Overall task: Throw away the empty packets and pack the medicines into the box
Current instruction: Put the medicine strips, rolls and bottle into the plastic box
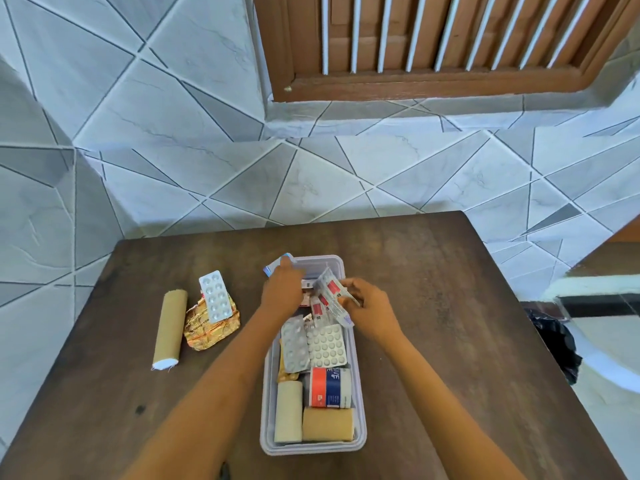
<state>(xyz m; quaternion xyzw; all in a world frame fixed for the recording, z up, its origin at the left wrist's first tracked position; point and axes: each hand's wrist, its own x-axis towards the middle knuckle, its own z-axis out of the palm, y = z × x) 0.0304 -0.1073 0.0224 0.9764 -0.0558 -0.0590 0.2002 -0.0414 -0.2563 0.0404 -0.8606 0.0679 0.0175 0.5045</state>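
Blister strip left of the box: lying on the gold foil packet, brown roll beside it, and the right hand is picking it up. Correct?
Not quite. In the head view the blister strip lies untouched on the gold foil packet, brown roll beside it. The right hand is over the box, holding a red-and-white strip.

Both hands extended forward, fingers curled

Both hands over the clear box on the desk: right hand pinching a red-and-silver strip, left hand reaching among packets.
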